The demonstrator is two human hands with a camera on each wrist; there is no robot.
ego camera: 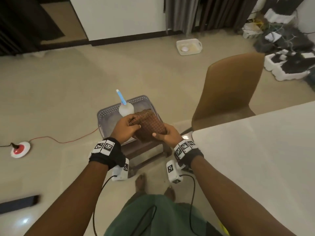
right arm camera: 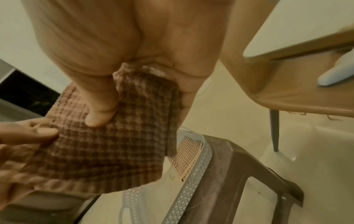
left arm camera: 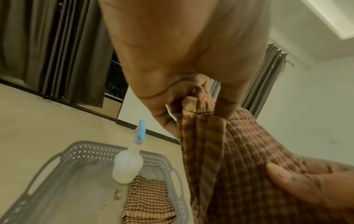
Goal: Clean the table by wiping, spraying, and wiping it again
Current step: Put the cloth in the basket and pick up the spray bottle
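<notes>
Both hands hold a brown checked cloth (ego camera: 150,126) above a grey perforated basket (ego camera: 109,111). My left hand (ego camera: 126,129) pinches the cloth's left edge (left arm camera: 203,118); my right hand (ego camera: 166,136) grips its right side, thumb pressed on the fabric (right arm camera: 118,136). In the basket stands a white spray bottle (ego camera: 125,109) with a blue nozzle (left arm camera: 140,130). A second checked cloth (left arm camera: 151,198) lies folded on the basket floor. The white table (ego camera: 255,159) is to my right.
The basket rests on a brown plastic stool (right arm camera: 235,178). A tan chair (ego camera: 231,92) stands behind the table's corner. On the floor lie a red wire to a red-and-white disc (ego camera: 20,149) and a white tray (ego camera: 189,46). My bare feet (ego camera: 141,183) are below.
</notes>
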